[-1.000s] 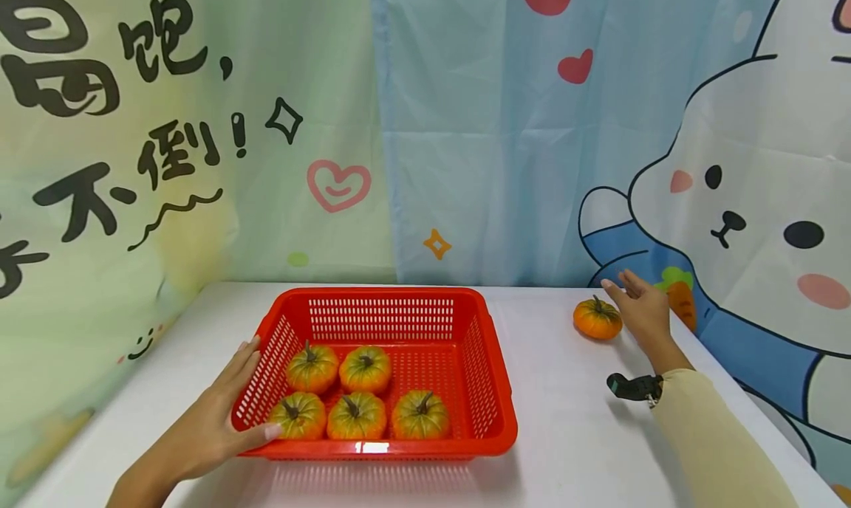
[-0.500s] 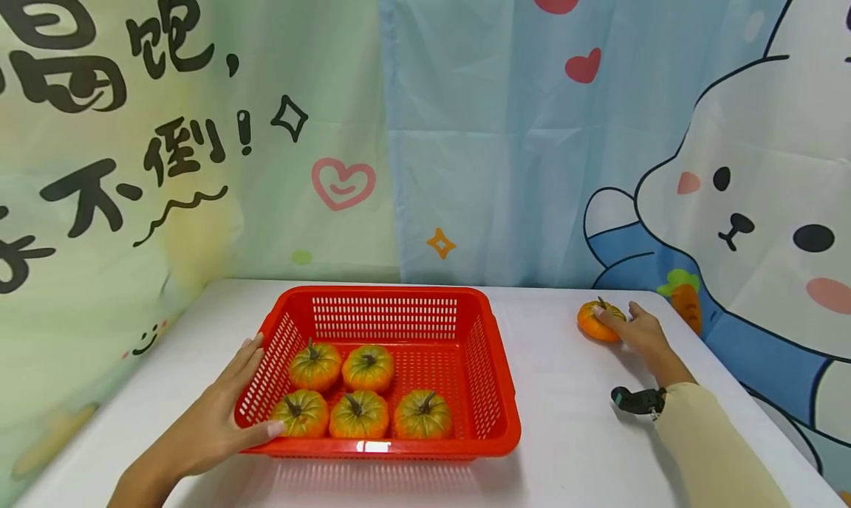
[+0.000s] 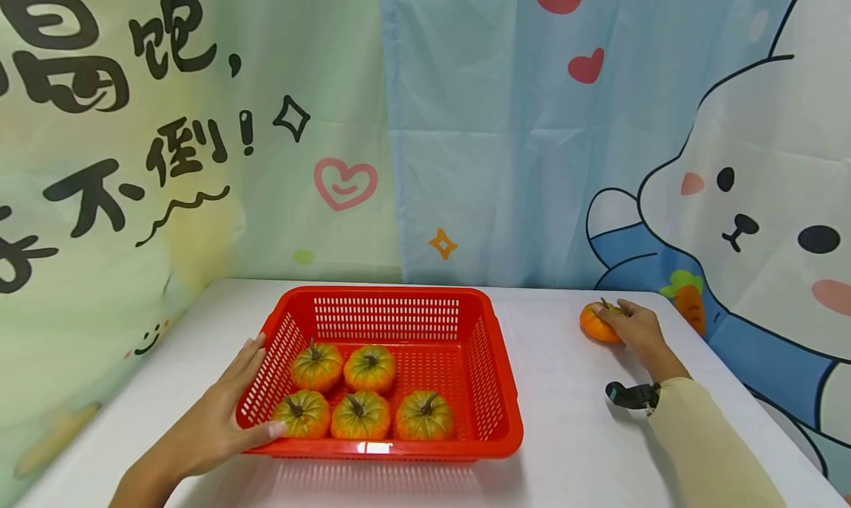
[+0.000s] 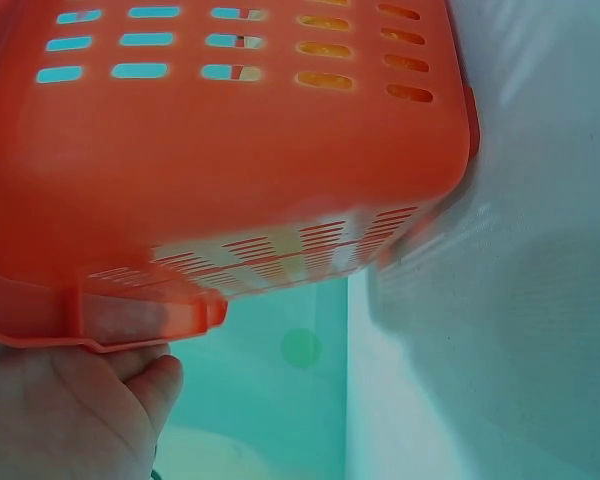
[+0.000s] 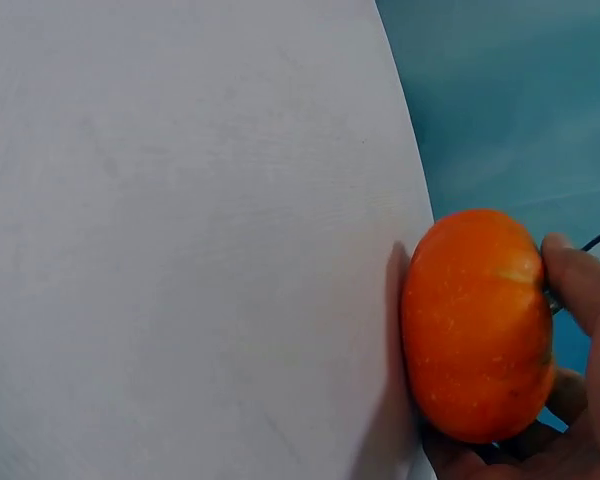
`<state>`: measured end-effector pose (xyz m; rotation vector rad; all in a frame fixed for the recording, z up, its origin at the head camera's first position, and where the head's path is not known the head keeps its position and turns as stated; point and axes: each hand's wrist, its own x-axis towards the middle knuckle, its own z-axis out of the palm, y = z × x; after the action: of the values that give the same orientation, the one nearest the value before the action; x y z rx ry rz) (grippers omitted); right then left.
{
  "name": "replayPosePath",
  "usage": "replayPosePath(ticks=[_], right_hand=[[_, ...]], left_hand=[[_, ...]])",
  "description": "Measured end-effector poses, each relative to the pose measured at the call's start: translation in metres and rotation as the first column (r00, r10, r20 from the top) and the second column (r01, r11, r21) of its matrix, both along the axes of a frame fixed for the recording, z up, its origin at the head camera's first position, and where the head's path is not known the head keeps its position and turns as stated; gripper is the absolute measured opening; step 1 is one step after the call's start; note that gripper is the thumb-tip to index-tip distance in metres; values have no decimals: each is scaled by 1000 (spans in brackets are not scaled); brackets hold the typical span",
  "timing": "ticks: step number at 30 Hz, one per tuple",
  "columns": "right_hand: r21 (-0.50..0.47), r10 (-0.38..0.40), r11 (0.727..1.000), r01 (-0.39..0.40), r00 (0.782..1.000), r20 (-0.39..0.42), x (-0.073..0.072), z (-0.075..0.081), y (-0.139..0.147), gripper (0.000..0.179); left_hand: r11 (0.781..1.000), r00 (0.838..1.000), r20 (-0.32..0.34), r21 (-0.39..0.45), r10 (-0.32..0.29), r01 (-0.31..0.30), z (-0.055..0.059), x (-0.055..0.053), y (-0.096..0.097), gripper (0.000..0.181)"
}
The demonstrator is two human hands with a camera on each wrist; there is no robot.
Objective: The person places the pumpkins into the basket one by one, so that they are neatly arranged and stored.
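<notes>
Toward the table's far right corner, my right hand (image 3: 640, 329) grips a small orange pumpkin (image 3: 594, 326), thumb over its top near the stem. The right wrist view has the pumpkin's smooth side (image 5: 475, 330) close to the white tabletop, with fingers (image 5: 570, 395) curled at its far side. A red plastic basket (image 3: 488, 449) with slotted walls stands at centre. My left hand (image 3: 213, 419) holds its front left corner, thumb across the front rim and fingers along the left side. From the left wrist, part of that hand shows against the rim.
Inside the basket sit several green-and-orange pumpkins (image 3: 359, 415), grouped to the left and front. The basket's right half shows bare floor. Behind the white table (image 3: 558, 419) hangs a printed curtain (image 3: 459, 161). A dark device (image 3: 631, 396) is strapped to the right wrist.
My right hand has come down from beside the pumpkin and closed around it. The left hand keeps its place on the basket. The head view has shifted slightly.
</notes>
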<state>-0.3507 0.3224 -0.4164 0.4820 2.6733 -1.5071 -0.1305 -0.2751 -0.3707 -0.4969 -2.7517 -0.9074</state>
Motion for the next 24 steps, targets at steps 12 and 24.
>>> replayPosePath(ticks=[12, 24], right_hand=[[16, -7, 1000, 7, 1000, -4, 1, 2, -2, 78], [39, 48, 998, -48, 999, -9, 4, 3, -5, 80]], left_hand=[[1000, 1000, 1, -10, 2, -2, 1, 0, 0, 100], [1000, 1000, -5, -17, 6, -6, 1, 1, 1, 100]])
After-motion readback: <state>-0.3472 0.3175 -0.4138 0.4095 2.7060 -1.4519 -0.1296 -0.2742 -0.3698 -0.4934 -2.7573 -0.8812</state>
